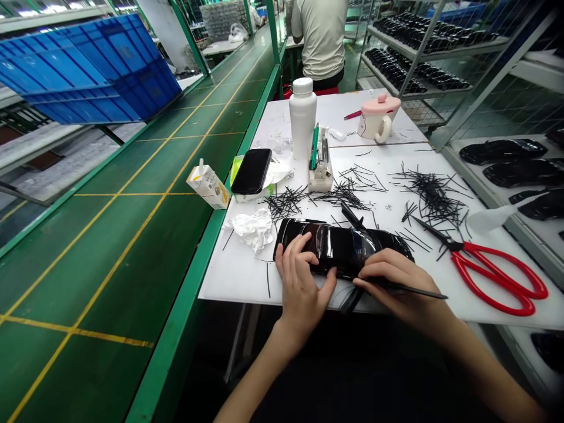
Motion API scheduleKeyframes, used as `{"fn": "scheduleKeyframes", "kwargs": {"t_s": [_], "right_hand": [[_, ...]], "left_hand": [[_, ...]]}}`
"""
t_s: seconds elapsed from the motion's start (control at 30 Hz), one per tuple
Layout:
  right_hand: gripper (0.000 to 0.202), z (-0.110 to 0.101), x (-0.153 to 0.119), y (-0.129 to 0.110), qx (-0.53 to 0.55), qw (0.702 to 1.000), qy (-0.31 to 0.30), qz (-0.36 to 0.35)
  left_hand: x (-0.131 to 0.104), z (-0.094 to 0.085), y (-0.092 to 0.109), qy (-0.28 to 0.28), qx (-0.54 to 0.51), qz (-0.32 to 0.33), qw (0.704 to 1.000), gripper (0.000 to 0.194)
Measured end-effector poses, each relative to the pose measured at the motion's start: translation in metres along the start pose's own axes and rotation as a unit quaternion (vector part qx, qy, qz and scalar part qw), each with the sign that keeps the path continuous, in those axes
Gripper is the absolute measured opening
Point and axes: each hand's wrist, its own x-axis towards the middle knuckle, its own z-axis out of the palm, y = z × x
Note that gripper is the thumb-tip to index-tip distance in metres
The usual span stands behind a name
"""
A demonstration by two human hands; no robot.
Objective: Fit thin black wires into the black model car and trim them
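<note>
A glossy black model car (324, 242) lies on the white table near its front edge, with a door-like flap sticking out on its far side and another on its near side. My left hand (304, 276) grips the rear part of the car, fingers over the top and thumb against the near side. In my right hand (396, 282) is a slim black tool (418, 288), perhaps tweezers, its tip at the car's near side. Thin black strips (434, 194) lie in loose heaps beyond the car. Red-handled scissors (489, 270) rest to the right of my right hand.
A crumpled tissue (253, 228), phone (252, 170) and drink carton (209, 187) are at left. Behind the car stand a white bottle (302, 117), a tool holder (321, 167) and a lidded mug (376, 117). A green conveyor (145, 217) runs alongside; racks of car bodies (506, 151) stand right.
</note>
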Motion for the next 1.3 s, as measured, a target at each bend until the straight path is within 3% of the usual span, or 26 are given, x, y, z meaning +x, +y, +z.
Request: {"fn": "scheduleKeyframes", "kwargs": {"t_s": [1.0,1.3], "right_hand": [[0.011,0.006,0.0,-0.002,-0.004,1.0,-0.001,0.023],[0.013,0.009,0.011,-0.011,-0.005,0.998,-0.007,0.068]], "left_hand": [[-0.001,0.0,0.0,0.01,-0.006,0.009,1.0,0.029],[-0.002,0.001,0.002,0.007,-0.009,-0.015,1.0,0.029]]}}
